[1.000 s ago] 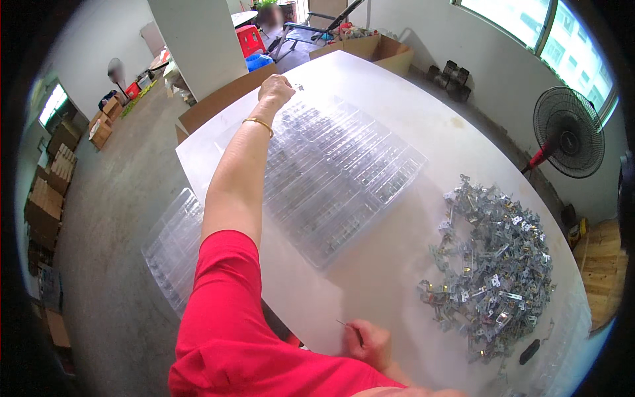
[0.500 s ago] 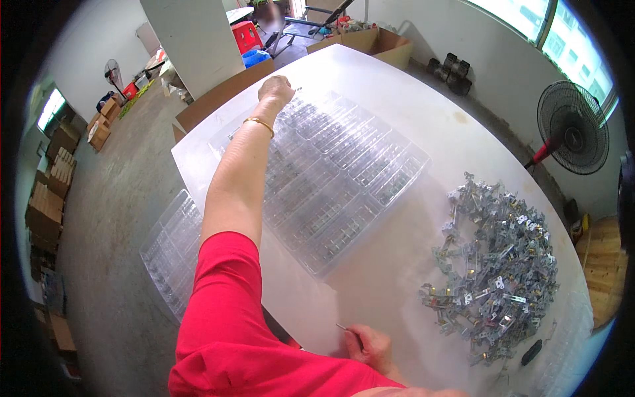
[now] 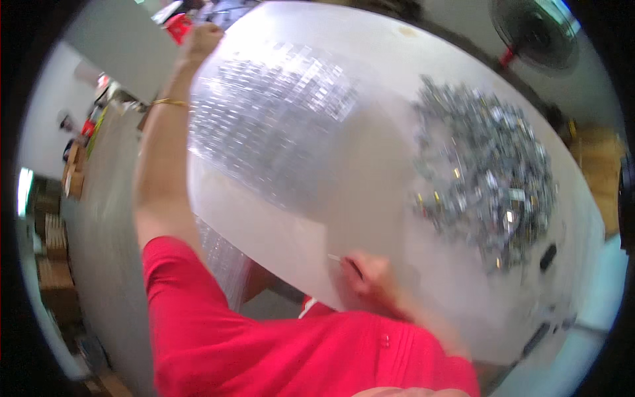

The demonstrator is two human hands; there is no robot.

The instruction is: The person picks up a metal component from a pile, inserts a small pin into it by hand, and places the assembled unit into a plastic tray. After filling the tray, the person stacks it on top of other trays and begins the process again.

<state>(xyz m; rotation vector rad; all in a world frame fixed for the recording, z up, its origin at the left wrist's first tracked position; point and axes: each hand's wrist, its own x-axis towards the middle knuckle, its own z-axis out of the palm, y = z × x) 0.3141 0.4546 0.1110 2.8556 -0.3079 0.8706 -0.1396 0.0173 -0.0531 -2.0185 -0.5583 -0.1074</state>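
Note:
My left arm reaches across the far left of a white table. My left hand [image 3: 206, 37] looks closed beside the far left edge, past a clear compartmented plastic tray [image 3: 284, 142] with small shiny metal pieces. Anything in its fingers is hidden, and motion blurs it. Nearer to me, my right hand [image 3: 372, 274] is closed around a thin tool [image 3: 335, 257] with a metal tip and a dark handle, its tip pointing left. Right of the tray lies a big heap of grey metal parts [image 3: 493, 175], several with brass-coloured bits.
Another clear tray [image 3: 225, 255] sits below the table's left edge. A black object [image 3: 548, 257] lies beside the heap, and a black fan [image 3: 534, 30] stands beyond the table. Cardboard boxes [image 3: 74, 169] are on the floor at left.
The view has swung, so the table sits higher in it. My left hand has moved farther outward, and the gap between tray and heap looks wider. My right hand still holds the thin tool.

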